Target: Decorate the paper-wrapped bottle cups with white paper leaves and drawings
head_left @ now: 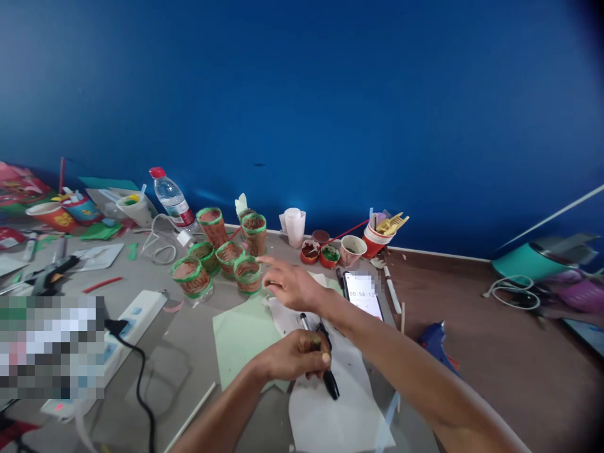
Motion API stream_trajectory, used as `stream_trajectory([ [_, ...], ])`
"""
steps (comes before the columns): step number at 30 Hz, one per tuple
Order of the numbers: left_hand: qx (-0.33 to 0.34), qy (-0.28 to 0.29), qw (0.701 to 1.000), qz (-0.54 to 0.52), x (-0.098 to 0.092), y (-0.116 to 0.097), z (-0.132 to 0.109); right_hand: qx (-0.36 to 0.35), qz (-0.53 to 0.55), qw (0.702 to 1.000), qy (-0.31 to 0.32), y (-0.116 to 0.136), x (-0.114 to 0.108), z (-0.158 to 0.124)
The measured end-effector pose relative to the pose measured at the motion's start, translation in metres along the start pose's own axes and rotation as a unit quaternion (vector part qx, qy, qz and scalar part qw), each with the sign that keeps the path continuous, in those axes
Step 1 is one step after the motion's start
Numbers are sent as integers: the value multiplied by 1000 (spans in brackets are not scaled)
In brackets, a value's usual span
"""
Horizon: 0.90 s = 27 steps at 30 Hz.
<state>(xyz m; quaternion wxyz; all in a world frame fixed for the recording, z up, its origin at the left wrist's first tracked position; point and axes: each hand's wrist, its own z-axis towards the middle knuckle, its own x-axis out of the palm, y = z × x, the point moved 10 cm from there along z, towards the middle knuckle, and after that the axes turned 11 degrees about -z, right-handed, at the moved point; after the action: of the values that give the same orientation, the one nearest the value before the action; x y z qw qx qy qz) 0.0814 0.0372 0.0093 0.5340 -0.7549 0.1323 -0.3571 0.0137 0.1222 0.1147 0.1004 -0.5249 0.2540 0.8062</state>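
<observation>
My left hand [299, 353] is closed around a marker, whose black cap [331, 385] sticks out below the fingers over white paper [337, 418]. A light barrel end shows above the hand, and another black item lies beside it, partly covered. My right hand [292, 284] reaches across with fingers apart and nothing held. Its fingertips are at a small brown cup with a green rim [248, 277]; whether they touch it I cannot tell. Several similar brown and green cups [192, 277] stand to the left. Pale green paper [245, 340] lies under the hands.
Behind are paint pots [329, 255], a white paper cup [353, 251] and a cup of plastic forks [377, 242]. A phone [363, 294] lies right, near a blue glue gun [436, 343]. At left are a water bottle [173, 201] and a power strip [141, 314].
</observation>
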Motion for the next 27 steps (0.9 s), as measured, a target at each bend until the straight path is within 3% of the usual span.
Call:
stream_trajectory([
  [4,5,-5,1000,2,-4,-1,-1,-72,-67,994,38,10,33,19],
  [8,16,-13,1000,1,-7,-5,-2,-51,-38,998,4,0,27,25],
  [10,33,-14,999,-14,-8,-11,-3,-35,-13,999,-36,-7,4,20],
  [14,90,-32,993,-72,-16,-27,-8,-3,91,982,-166,-31,-72,-7],
  [17,130,-112,981,-91,-37,-33,-10,54,104,971,-207,-51,-118,-34],
  [19,150,-182,965,-110,-54,-33,-10,83,115,967,-210,-57,-137,-50],
  [22,186,-239,935,-186,-71,-31,-10,109,146,971,-152,-55,-133,-63],
  [27,213,-194,912,-291,-66,-34,-4,146,188,970,-47,-43,-86,-71],
])
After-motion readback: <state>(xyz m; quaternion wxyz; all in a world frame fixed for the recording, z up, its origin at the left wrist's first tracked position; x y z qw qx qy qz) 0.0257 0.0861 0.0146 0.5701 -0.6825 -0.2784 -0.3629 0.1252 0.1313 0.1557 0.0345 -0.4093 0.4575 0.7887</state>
